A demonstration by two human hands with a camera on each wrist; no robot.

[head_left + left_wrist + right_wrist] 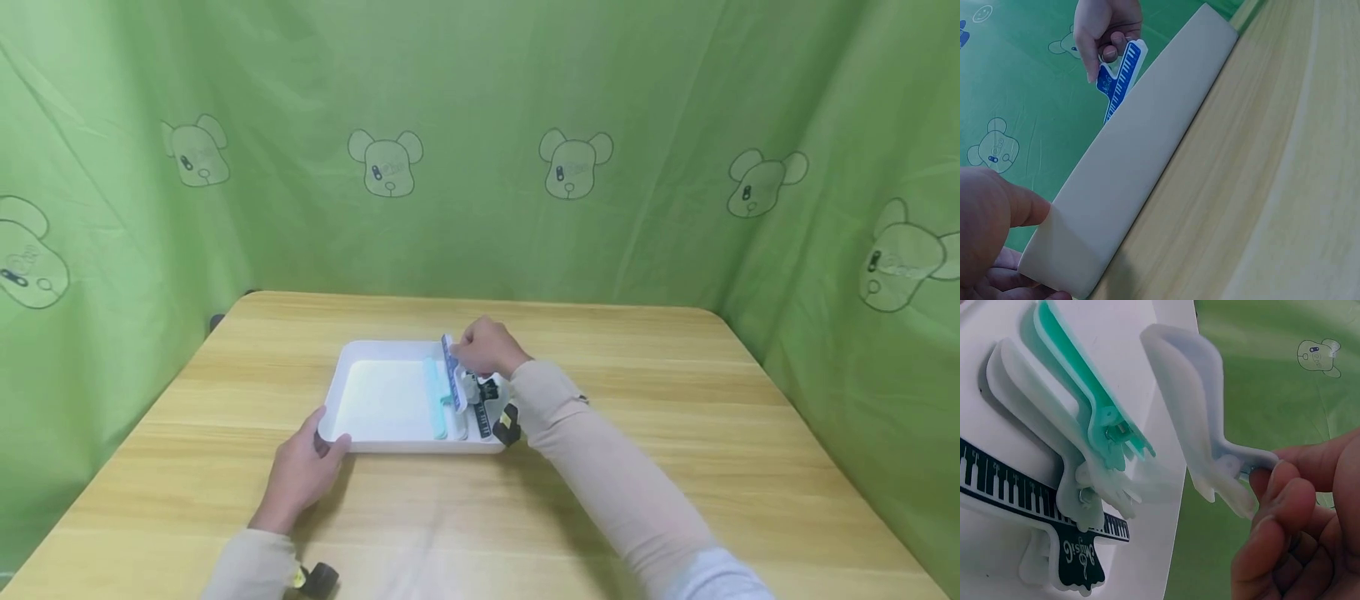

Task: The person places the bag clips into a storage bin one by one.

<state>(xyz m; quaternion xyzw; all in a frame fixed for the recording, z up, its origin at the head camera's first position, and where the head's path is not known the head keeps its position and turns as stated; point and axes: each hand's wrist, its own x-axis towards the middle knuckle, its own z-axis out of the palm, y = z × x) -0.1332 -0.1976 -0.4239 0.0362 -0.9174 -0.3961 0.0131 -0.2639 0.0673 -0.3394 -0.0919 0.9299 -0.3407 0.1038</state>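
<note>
A blue-and-white music clip (453,373) with a piano-key print is pinched by its handle in my right hand (489,346), above the white tray (375,447). In the right wrist view the pale back of this clip (1188,406) shows, raised off the tray floor. Below it in the tray lie a turquoise clip (1072,369), a white clip (1041,406) and a black clip (1079,556) lettered "Music". My left hand (303,467) grips the tray's near left corner, thumb on the outer wall and fingers beneath, as the left wrist view shows.
The tray stands on a wood-grain table (645,350). A green curtain (480,242) with bear-head prints hangs behind the table and along both sides. Black wrist devices (318,581) show near both sleeves.
</note>
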